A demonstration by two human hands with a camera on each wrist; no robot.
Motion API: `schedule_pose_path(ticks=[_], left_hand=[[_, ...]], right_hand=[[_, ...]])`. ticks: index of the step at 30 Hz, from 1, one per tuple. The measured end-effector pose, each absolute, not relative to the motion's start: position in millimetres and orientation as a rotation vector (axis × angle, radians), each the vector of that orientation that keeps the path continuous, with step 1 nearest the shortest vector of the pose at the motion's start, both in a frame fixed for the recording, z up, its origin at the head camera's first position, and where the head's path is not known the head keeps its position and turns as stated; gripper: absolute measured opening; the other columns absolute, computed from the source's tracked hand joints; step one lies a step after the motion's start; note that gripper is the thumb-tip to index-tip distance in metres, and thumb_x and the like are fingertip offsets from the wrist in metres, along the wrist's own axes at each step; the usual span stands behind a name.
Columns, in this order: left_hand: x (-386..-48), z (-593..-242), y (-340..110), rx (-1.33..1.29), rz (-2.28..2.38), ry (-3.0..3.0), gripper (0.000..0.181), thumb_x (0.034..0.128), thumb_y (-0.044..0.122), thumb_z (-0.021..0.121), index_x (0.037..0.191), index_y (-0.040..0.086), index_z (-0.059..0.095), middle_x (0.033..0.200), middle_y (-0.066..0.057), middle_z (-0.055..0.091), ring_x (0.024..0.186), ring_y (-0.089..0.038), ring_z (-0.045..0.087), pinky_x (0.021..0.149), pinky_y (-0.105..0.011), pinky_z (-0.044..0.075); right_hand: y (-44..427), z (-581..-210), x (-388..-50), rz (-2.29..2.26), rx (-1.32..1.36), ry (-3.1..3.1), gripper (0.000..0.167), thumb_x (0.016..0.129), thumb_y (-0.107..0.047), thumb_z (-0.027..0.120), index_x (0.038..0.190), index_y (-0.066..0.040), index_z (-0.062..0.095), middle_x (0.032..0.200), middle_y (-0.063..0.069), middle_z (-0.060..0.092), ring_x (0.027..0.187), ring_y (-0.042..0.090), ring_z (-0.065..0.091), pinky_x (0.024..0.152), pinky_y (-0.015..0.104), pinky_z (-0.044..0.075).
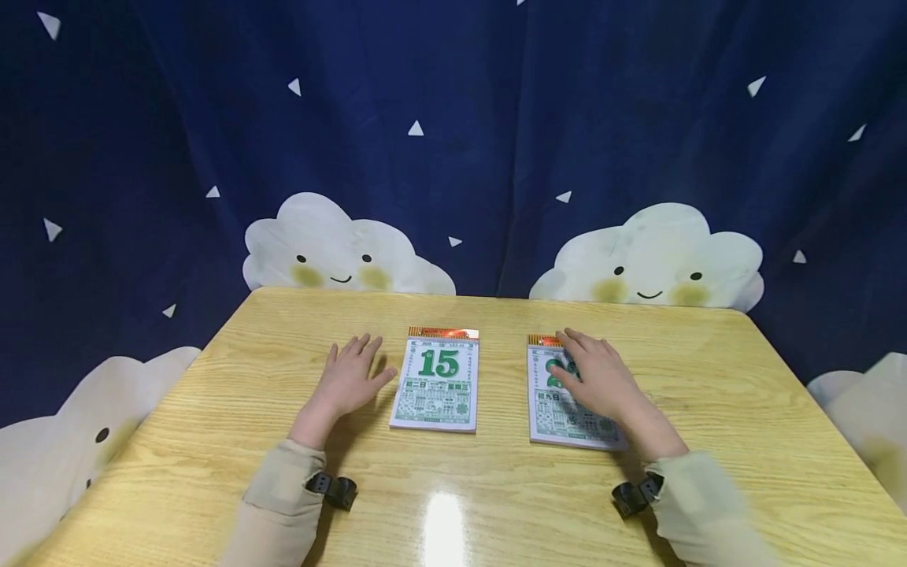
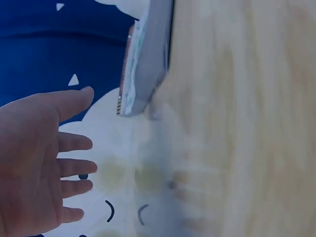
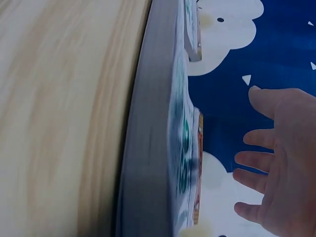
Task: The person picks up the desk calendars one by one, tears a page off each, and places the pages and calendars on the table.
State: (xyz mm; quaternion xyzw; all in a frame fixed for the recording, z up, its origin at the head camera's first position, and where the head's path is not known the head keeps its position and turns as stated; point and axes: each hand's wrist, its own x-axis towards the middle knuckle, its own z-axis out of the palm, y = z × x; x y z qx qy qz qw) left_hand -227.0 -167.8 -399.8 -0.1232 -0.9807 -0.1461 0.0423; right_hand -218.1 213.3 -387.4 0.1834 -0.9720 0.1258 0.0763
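Note:
Two thick tear-off calendar pads lie on the wooden table. The left calendar (image 1: 434,398) shows a large green 15 under a red and gold top strip. My left hand (image 1: 347,379) is just left of it, fingers spread and holding nothing. Over the right calendar (image 1: 549,425) is my right hand (image 1: 601,379), which hides part of its green number. In the right wrist view, that hand (image 3: 289,168) has straight, separated fingers and stands apart from the page of the near calendar (image 3: 148,143). The left wrist view shows the left hand (image 2: 32,163) apart from the calendar (image 2: 152,59).
The table (image 1: 503,488) has wood grain and rounded far corners. Behind it hangs a dark blue curtain (image 1: 460,157) with white triangles and smiling clouds. A black wrist camera (image 1: 333,488) sits on the left sleeve, another black camera (image 1: 635,494) on the right.

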Motion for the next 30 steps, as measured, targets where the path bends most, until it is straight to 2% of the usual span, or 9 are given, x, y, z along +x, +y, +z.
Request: schedule_pose_path(ticks=[5,13,18,24,30], left_hand=[[-225,-396,-161,-0.339,-0.515,-3.007,0.062,0.089,0.038,0.052,0.136,0.0,0.038,0.137,-0.025,0.038,0.126,-0.042,0.034,0.104,-0.059,0.021],[-224,-397,-153,-0.289,-0.651,-2.991,0.054,0.0881,0.035,0.054,0.129,0.0,0.048,0.125,-0.023,0.05,0.114,-0.039,0.048,0.094,-0.052,0.038],[-227,-399,-149,-0.24,-0.722,-3.013,0.05,0.0871,0.031,0.056,0.126,0.0,0.051,0.118,-0.02,0.057,0.109,-0.036,0.052,0.092,-0.049,0.041],[-228,-399,-142,-0.164,-0.791,-3.058,0.045,0.0865,0.028,0.058,0.12,-0.002,0.055,0.102,-0.016,0.065,0.092,-0.028,0.061,0.079,-0.043,0.048],[-227,-403,-136,-0.199,-0.705,-3.124,0.041,0.0824,0.029,0.063,0.108,-0.004,0.062,0.101,-0.016,0.064,0.088,-0.028,0.059,0.076,-0.042,0.048]], right_hand=[[200,-388,-221,0.406,0.586,-2.926,0.059,0.092,-0.04,0.047,0.139,-0.006,0.036,0.141,0.019,0.036,0.125,0.04,0.036,0.102,0.056,0.027],[179,-387,-221,0.491,0.634,-2.945,0.055,0.091,-0.033,0.051,0.136,-0.004,0.04,0.135,0.021,0.042,0.121,0.039,0.043,0.095,0.052,0.038],[167,-387,-221,0.597,0.627,-2.998,0.05,0.091,-0.032,0.05,0.133,-0.004,0.045,0.134,0.019,0.045,0.121,0.036,0.044,0.095,0.051,0.039],[151,-390,-222,0.682,0.613,-3.004,0.043,0.09,-0.029,0.053,0.124,-0.004,0.054,0.115,0.011,0.059,0.095,0.023,0.06,0.078,0.039,0.049],[134,-397,-224,0.745,0.636,-3.045,0.038,0.089,-0.026,0.056,0.119,-0.003,0.058,0.106,0.009,0.061,0.092,0.021,0.059,0.078,0.037,0.048]])
